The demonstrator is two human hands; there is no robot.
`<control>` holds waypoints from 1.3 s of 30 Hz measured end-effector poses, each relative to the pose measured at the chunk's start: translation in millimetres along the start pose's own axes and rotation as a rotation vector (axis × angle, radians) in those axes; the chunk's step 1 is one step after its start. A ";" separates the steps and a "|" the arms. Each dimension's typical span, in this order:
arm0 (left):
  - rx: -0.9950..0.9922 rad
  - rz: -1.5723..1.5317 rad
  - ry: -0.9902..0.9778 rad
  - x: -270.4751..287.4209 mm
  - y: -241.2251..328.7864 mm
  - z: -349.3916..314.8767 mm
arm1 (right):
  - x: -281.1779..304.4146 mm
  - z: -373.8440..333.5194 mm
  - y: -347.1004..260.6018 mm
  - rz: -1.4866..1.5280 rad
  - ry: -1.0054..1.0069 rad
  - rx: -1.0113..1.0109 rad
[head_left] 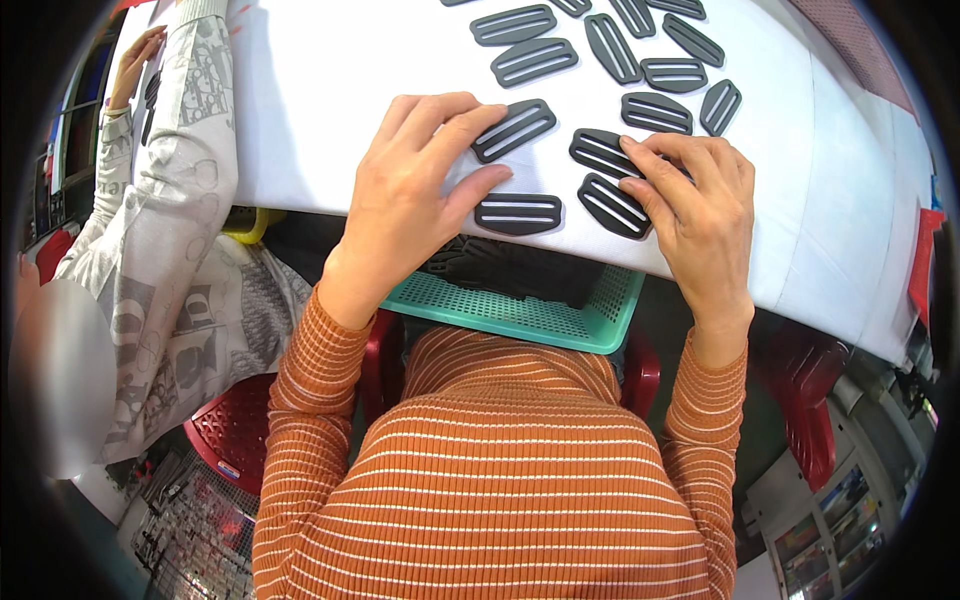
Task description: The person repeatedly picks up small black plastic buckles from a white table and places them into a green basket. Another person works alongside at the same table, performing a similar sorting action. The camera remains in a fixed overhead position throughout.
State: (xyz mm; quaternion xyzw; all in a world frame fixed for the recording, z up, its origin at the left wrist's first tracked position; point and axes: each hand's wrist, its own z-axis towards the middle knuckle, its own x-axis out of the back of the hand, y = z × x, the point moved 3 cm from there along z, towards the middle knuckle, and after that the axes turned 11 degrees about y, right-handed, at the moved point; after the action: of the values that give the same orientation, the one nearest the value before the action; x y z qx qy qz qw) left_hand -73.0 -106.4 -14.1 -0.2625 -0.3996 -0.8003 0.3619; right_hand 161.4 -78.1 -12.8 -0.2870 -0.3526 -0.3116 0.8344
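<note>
Flat black slide buckles with two long slots lie spread over the white-covered table. My left hand (425,165) has its thumb and fingers apart, the index fingertip at the left corner of one slide buckle (516,130). Below its thumb, another slide buckle (518,214) lies near the table edge. My right hand (700,190) closes thumb and index finger on the right end of a slide buckle (597,150); my fingers cover that end. Just under it lies one more slide buckle (612,207), close to my right thumb.
Several more slide buckles (535,62) lie farther back on the white tabletop (350,50). A green perforated basket (590,325) with dark contents sits at my lap, below the table edge. A co-worker's patterned sleeve (195,110) reaches over the table at left. Red chairs (235,430) stand nearby.
</note>
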 end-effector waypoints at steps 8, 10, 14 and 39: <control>0.088 -0.026 0.002 -0.5 -1.9 3.5 | 0.4 8.1 -0.3 0.053 0.014 -0.114; 0.106 -0.034 0.028 -0.2 -1.9 5.0 | -2.7 10.0 -0.2 0.045 0.008 -0.152; 0.003 -0.023 0.103 6.7 -3.0 2.4 | 12.2 3.6 1.8 0.086 0.062 -0.139; 0.011 0.059 0.199 -30.0 -7.2 44.8 | 17.5 -16.2 52.0 -0.148 0.104 -0.054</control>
State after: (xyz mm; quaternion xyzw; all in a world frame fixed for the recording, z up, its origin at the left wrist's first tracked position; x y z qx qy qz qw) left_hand -54.9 -55.1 -14.3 -0.1912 -0.3580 -0.8093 0.4245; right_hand 215.4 -61.6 -22.4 -0.2660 -0.3206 -0.3960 0.8183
